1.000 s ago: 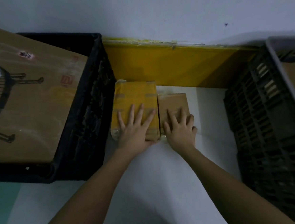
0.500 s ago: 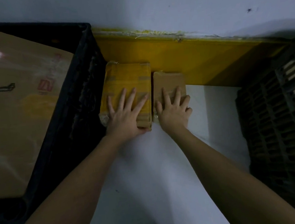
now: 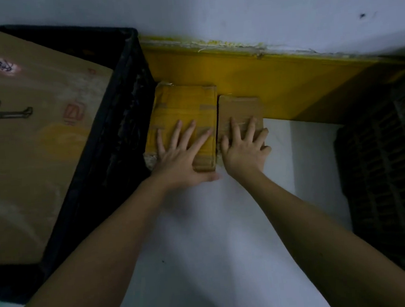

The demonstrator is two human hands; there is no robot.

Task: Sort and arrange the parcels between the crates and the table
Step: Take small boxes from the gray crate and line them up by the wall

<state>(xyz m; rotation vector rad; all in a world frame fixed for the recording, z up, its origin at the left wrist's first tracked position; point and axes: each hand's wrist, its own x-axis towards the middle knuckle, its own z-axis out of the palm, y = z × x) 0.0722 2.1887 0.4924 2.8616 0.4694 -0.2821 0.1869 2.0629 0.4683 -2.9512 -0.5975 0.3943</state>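
Change since earlier frames: both parcels lie further back on the worktop, their far ends now against the yellow band; both hands remain flat on top of them.

Left hand (image 3: 181,156): grip open, fingers straight and spread, palm pressing the near half of the yellow-taped parcel (image 3: 183,111); thumb lies along the parcel's near edge. Nothing is gripped.

Right hand (image 3: 243,149): grip open, fingers spread, resting flat on the near part of the small brown cardboard parcel (image 3: 239,110). Nothing is gripped.

Yellow-taped parcel: flat on the white worktop (image 3: 215,237), its left side just beside the black crate (image 3: 119,126), its right side touching the brown parcel.

Small brown cardboard parcel: flat on the worktop, narrower than its neighbour, far end set slightly nearer than that of the yellow parcel.

Black crate: at left, holding a large cardboard box (image 3: 33,147) with printed markings, which rises above the rim.

Dark slatted crate (image 3: 386,163): at right, well apart from the parcels; contents not visible.

Yellow band (image 3: 276,84): runs along the foot of the pale wall (image 3: 234,12) behind the worktop.
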